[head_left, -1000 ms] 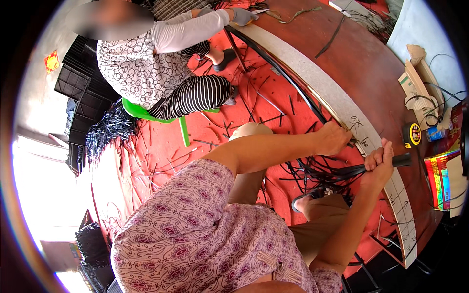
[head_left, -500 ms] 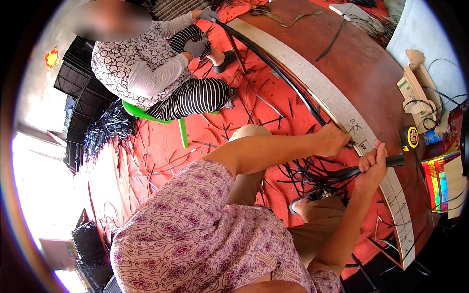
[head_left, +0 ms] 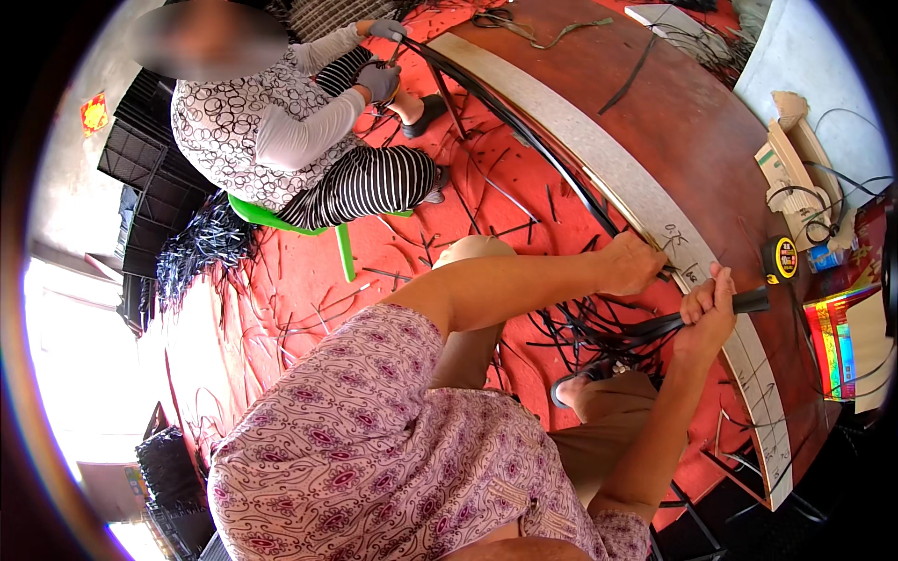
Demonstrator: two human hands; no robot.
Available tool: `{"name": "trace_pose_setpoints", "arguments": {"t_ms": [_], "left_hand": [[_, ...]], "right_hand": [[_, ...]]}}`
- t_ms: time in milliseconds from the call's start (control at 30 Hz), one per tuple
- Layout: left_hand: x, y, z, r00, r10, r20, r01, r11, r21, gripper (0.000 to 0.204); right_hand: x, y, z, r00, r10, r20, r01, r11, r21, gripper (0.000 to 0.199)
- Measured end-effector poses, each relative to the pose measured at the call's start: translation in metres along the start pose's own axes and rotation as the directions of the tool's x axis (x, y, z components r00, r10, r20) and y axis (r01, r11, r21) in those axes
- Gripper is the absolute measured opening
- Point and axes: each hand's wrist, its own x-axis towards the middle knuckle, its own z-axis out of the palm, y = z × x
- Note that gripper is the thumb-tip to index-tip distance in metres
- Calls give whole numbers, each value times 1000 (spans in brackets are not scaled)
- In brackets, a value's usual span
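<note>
"While the right grip (head_left: 708, 307) clasped black strips (head_left: 659, 326), what did the left grip (head_left: 636, 264) do?"
"Curled, around what I couldn't tell, by the bench (head_left: 697, 140) edge the strips crossed. Steadying seemed the step; the next move probably called for firmness."

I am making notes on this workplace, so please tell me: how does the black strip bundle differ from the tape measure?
The black strip bundle is long and black; the tape measure is compact, yellow and black. The right hand grips the black strip bundle, while no hand touches the tape measure. Both show black.
</note>
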Motion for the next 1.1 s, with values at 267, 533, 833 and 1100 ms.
{"name": "trace_pose_setpoints", "arguments": {"t_ms": [267, 533, 833, 1100], "left_hand": [[0, 1, -3, 1000, 18, -5, -18, 1000, -5, 17], [0, 0, -1, 1000, 12, 5, -12, 1000, 6, 16], [1, -2, 0, 999, 8, 32, -10, 999, 37, 16], [15, 31, -43, 965, -248, 87, 261, 855, -448, 35]], "right_hand": [[-2, 0, 1, 1000, 10, -9, -10, 1000, -14, 27], [-4, 0, 5, 1000, 10, 3, -10, 999, -39, 27], [-4, 1, 3, 1000, 10, 2, -10, 1000, -4, 25], [-2, 7, 6, 999, 43, -29, -44, 999, -15, 18]]}}
